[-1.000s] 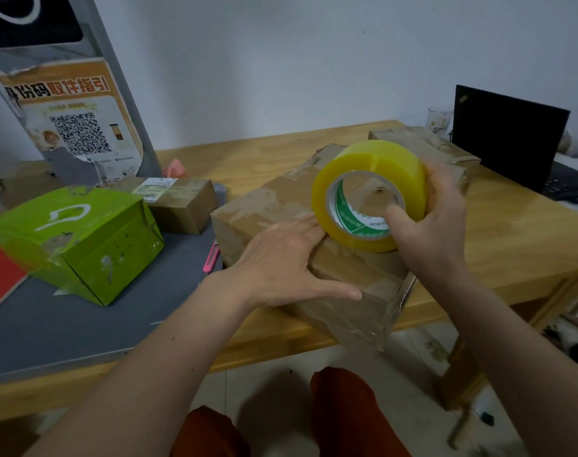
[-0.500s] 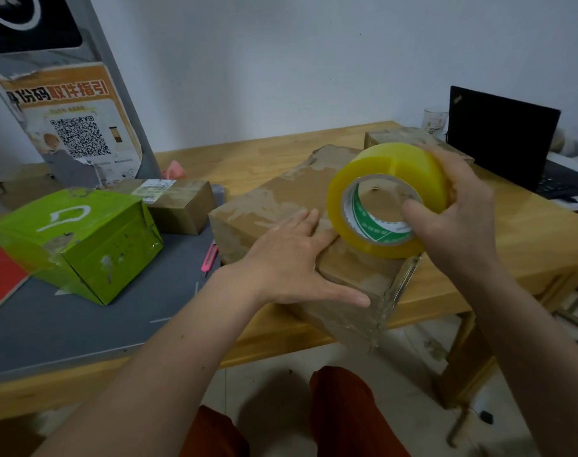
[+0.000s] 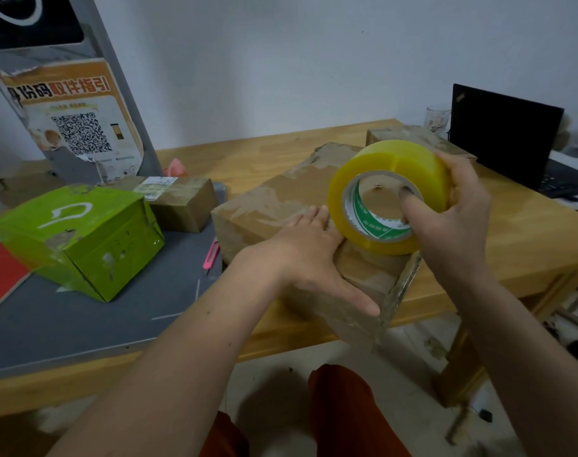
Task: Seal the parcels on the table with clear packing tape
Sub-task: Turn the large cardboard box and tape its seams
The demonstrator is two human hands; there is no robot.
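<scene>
Both forearms are bare from the lower edge of the picture up to the wrists, with no sleeve, watch, band or ring showing on either. A few small dark moles dot the left forearm. The left hand (image 3: 309, 255) and the right hand (image 3: 459, 219) wear no gloves; the nails that show are short and unpainted. Below the arms, the legs are clothed in rust-red fabric (image 3: 343, 410), smooth and without any visible pattern.

The orange poster (image 3: 73, 127) on the grey stand reads 身份码取件指引 over a QR code. Print on the tape roll (image 3: 385, 196) core and the brown box's label (image 3: 154, 186) is too small to read.
</scene>
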